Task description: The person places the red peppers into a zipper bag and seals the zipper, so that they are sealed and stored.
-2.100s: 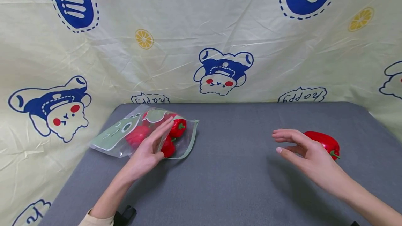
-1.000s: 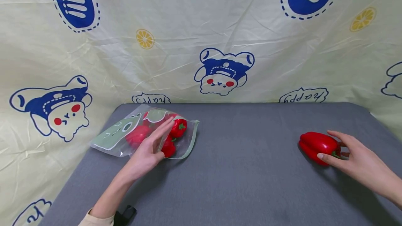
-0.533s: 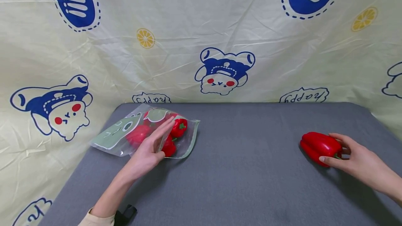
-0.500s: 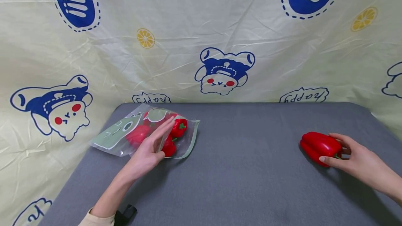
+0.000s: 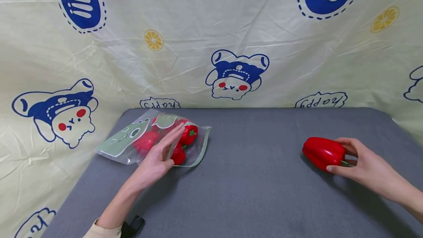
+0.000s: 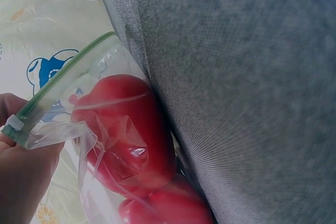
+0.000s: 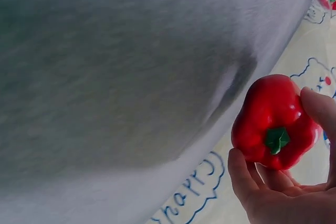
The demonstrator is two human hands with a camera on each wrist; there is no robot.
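Observation:
A clear zip bag (image 5: pixel 123 144) with a green print lies at the left of the table, with several red bell peppers (image 5: pixel 190 134) inside. My left hand (image 5: pixel 153 162) is at its open side. In the left wrist view, thumb and finger pinch the green zip edge (image 6: pixel 68 69) beside the white slider (image 6: pixel 14 123). On the right, my right hand (image 5: pixel 368 166) grips a single red bell pepper (image 5: pixel 322 152) around its stem end. It is low over the table, a shadow beneath it. The right wrist view shows its green stem (image 7: pixel 276 140) facing the palm, thumb and fingers on opposite sides.
A grey cloth-covered table (image 5: pixel 244 179) stretches between the two hands. Behind it hangs a pale sheet (image 5: pixel 185 17) printed with cartoon figures. Next to my left wrist sits a black strap piece (image 5: pixel 133 226).
My right hand first reached over to the loose pepper, then took hold of its stem end and has now shifted it a little left. My left hand and the bag have stayed in place.

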